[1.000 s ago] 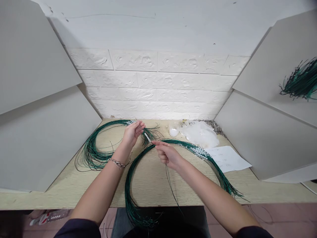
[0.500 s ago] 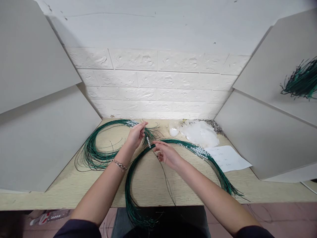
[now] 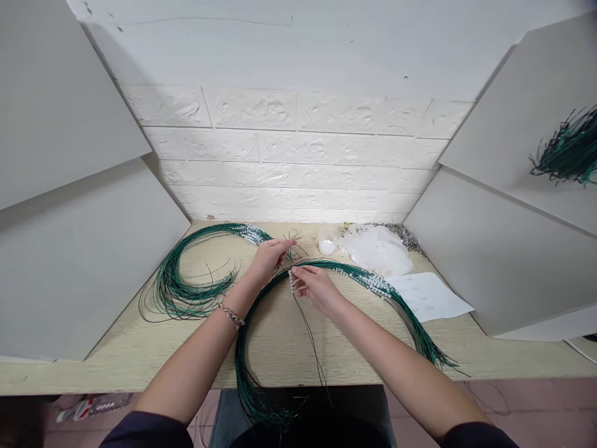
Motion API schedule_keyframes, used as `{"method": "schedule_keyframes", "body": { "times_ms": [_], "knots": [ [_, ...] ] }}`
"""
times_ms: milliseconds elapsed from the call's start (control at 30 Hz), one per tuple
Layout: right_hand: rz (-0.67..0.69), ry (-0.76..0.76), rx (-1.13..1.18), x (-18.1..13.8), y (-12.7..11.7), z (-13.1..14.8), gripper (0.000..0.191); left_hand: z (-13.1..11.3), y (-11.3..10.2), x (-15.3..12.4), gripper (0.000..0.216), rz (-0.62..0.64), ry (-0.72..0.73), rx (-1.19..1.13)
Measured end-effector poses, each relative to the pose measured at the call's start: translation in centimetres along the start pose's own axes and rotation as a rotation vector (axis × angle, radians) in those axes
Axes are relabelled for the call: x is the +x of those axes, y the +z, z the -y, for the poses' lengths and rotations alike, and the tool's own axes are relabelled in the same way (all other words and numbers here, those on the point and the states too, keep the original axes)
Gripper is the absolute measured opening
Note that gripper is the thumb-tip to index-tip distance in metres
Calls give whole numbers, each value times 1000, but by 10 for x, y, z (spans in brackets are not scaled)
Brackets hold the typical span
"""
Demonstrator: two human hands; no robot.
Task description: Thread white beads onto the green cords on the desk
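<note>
Near the table's middle, a dark green cord (image 3: pixel 306 326) carries a short row of white beads (image 3: pixel 291 283) and hangs down toward the table's front edge. My left hand (image 3: pixel 273 256), with a chain bracelet at its wrist, pinches the cord's upper part above the beads. Just below it, my right hand (image 3: pixel 314 286) is closed with thumb and forefinger at the top of the bead row. A large bundle of green cords (image 3: pixel 247 323) with white beads arches under both hands. Another coiled bundle (image 3: pixel 175 280) lies to the left, partly behind my left hand.
At the back right are a clear bag of white beads (image 3: pixel 375 249), a small round container (image 3: pixel 327 242) and a silvery pile (image 3: pixel 405 239). A written paper sheet (image 3: pixel 431 297) lies right of the arched bundle. Grey panels (image 3: pixel 93 261) flank the table; a bottle (image 3: pixel 100 406) lies on the floor.
My left hand has moved right and slightly down, close to my right hand. The bead row has shifted right and down and now hangs nearly upright below the right fingertips.
</note>
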State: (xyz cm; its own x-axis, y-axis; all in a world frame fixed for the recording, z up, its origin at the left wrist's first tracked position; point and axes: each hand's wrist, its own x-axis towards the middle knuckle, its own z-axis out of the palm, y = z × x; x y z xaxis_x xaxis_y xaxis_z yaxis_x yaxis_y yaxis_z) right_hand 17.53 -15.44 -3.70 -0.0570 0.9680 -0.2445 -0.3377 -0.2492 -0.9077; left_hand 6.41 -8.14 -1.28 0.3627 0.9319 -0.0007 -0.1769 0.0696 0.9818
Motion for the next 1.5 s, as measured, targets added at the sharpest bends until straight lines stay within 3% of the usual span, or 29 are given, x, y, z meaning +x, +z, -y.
{"method": "schedule_keyframes", "body": {
  "times_ms": [667,1500],
  "knots": [
    [46,59,-72,-4,3,2,20,-4,-3,0,25,-11,40,22],
    [129,46,-75,-6,6,2,18,-10,-6,0,30,-48,-11,-20]
  ]
}}
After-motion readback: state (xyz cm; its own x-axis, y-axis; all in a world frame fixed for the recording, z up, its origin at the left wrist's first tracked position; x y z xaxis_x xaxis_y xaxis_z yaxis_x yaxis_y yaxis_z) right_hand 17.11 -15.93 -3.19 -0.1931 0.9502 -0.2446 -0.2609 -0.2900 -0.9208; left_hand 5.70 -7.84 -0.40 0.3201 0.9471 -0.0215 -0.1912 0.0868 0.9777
